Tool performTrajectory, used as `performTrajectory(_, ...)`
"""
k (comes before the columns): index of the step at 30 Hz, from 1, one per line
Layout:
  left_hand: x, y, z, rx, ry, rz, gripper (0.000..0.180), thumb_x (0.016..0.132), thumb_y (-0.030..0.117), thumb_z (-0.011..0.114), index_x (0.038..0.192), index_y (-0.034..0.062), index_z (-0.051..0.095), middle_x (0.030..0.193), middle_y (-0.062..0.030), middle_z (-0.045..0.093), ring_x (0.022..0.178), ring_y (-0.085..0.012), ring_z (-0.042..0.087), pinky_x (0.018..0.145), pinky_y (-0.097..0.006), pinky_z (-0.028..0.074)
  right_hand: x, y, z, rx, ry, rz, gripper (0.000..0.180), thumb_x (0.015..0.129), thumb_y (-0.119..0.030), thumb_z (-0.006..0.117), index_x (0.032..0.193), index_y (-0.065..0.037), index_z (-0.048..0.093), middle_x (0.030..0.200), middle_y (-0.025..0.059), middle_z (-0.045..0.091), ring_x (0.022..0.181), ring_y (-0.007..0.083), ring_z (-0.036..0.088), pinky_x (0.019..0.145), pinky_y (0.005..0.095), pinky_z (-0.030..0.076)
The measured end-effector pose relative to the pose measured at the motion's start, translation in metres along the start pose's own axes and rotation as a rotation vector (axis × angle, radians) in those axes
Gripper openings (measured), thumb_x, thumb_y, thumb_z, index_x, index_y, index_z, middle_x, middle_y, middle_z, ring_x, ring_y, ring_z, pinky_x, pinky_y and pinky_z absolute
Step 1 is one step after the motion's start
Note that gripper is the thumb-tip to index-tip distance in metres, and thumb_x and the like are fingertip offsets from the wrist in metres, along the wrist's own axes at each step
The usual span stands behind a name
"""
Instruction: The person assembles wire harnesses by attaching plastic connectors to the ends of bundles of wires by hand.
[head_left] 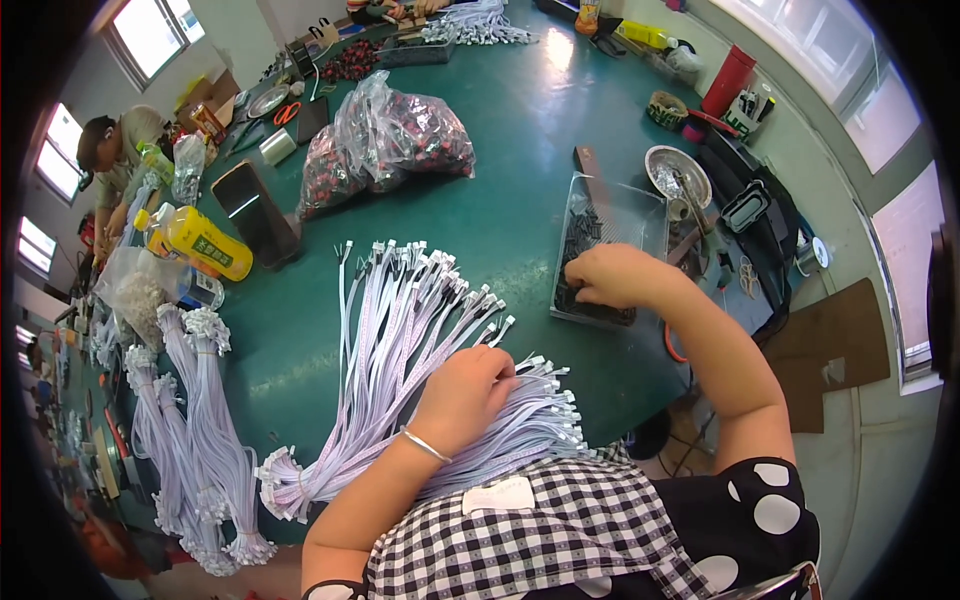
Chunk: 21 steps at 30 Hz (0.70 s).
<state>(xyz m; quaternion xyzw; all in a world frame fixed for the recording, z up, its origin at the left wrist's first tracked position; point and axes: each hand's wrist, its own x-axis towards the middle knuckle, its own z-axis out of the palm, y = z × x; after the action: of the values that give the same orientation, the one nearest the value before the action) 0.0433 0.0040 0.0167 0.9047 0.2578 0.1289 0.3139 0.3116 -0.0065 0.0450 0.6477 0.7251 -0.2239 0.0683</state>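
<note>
A fan of flat white cables [385,340] with small white connectors at the ends lies on the table in front of me. My left hand [460,398], a bracelet on its wrist, rests over these cables with the fingers curled together; what is between them is hidden. Over to the right stands a clear plastic box [645,235] holding small black pieces [582,228]. My right hand [615,276] reaches over its near side, the fingertips bent down among the pieces in a pinch. Whatever they grip is too small to make out.
Tied white cable bundles [205,440] hang at the left edge. Behind the cables sit a bag of red and black parts [400,135], a dark phone [255,213] and a yellow bottle [208,242]. A metal bowl [660,160] stands beyond the box. Another person [125,150] works at far left.
</note>
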Motion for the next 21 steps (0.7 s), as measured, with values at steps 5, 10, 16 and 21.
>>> performTrajectory(5, 0.002, 0.015, -0.009, -0.261, 0.147, -0.01, 0.013, 0.078, 0.005, 0.065, 0.091, 0.003, 0.062, 0.077, -0.0092, 0.058, 0.063, -0.0207, 0.055, 0.058, -0.03, 0.045, -0.005, 0.007, -0.007, -0.101, 0.182, 0.037, 0.018, 0.078, -0.028, 0.062, 0.084, -0.011, 0.065, 0.081, 0.0067, 0.064, 0.081, 0.029, 0.061, 0.068, 0.0395, 0.048)
performTrajectory(10, 0.0, 0.018, -0.001, -0.513, 0.127, -0.077, 0.013, 0.082, 0.004, 0.061, 0.096, 0.0011, 0.06, 0.077, -0.003, 0.055, 0.063, -0.0095, 0.052, 0.057, -0.023, 0.044, -0.008, 0.011, 0.003, -0.154, 0.275, -0.023, 0.019, 0.081, -0.029, 0.06, 0.085, -0.011, 0.064, 0.08, 0.0062, 0.064, 0.081, 0.0277, 0.062, 0.067, 0.0399, 0.049)
performTrajectory(16, -0.004, 0.005, 0.005, -1.076, 0.009, -0.351, 0.014, 0.088, 0.005, 0.056, 0.102, 0.0038, 0.057, 0.078, -0.0001, 0.054, 0.059, -0.0042, 0.047, 0.053, -0.018, 0.04, -0.014, 0.003, 0.0, -0.088, 0.241, 0.018, 0.019, 0.083, -0.027, 0.059, 0.084, -0.008, 0.059, 0.083, 0.0078, 0.062, 0.082, 0.0299, 0.06, 0.067, 0.0426, 0.048)
performTrajectory(21, -0.004, 0.002, 0.001, -1.323, 0.089, -0.431, 0.011, 0.087, 0.004, 0.054, 0.098, 0.0033, 0.055, 0.071, 0.0009, 0.051, 0.054, -0.0051, 0.045, 0.046, -0.018, 0.036, -0.023, 0.008, 0.011, 0.007, 0.353, -0.146, 0.013, 0.084, -0.018, 0.057, 0.082, -0.004, 0.057, 0.083, 0.0117, 0.06, 0.08, 0.0323, 0.059, 0.069, 0.0418, 0.047)
